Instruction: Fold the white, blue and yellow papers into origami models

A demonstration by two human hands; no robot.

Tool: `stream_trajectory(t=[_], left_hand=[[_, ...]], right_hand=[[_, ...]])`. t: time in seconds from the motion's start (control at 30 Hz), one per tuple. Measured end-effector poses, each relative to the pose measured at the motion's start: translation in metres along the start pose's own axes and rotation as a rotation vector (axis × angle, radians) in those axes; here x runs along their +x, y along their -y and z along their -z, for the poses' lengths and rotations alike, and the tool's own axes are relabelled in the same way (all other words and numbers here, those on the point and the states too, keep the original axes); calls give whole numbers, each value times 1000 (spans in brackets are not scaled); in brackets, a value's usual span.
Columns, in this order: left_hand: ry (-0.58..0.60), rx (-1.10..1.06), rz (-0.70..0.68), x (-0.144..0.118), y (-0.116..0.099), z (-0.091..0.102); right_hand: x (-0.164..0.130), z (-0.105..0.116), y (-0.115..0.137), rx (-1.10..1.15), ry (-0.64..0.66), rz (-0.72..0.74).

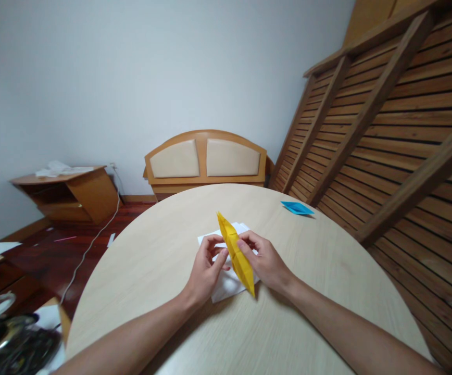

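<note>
- Table [273, 338]: pale, wood-grained top with a curved far edge.
- White paper [220, 292]: lying flat near the middle of the visible tabletop, its edges set at differing angles; partly hidden from view.
- Blue folded paper [298, 208]: pointed at both ends, near the far right edge, well apart from the white paper.

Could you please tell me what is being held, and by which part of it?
The yellow folded paper, held near its middle, with the left hand and right hand on opposite sides.
</note>
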State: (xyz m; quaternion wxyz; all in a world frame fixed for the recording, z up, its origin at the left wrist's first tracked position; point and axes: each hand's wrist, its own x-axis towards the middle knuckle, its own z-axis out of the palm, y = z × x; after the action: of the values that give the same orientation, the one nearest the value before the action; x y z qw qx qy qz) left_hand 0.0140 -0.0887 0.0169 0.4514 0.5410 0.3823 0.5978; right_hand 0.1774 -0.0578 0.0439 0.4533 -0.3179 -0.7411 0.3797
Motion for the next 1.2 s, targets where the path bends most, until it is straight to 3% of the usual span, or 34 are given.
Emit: stream_trajectory(t=[0.17,0.3,0.47,0.6,0.73,0.87,1.0,1.1,1.2], left_hand=[[-2,-34,4,1,-1,-2],[64,-68,-25,2,0,-2],[123,-51,-100,4,-2,-1],[152,-20,-33,5,-2,0],[83,-31,42,4,1,1],[5,-37,96,5,2,1],[-83,-7,127,9,-3,1],[-138,-8,141,11,-5,2],[-171,-24,144,13,-4,4]], right_hand=[[-2,0,-1,196,161,-83],[-1,1,-4,405,262,-171],[2,2,-9,344,168,-190],[6,6,-11,396,101,-249],[9,7,-15,402,98,-274],[10,5,-20,320,41,-197],[8,6,-20,51,-92,-57],[5,12,-14,-224,-129,140],[2,17,-8,-470,-30,382]])
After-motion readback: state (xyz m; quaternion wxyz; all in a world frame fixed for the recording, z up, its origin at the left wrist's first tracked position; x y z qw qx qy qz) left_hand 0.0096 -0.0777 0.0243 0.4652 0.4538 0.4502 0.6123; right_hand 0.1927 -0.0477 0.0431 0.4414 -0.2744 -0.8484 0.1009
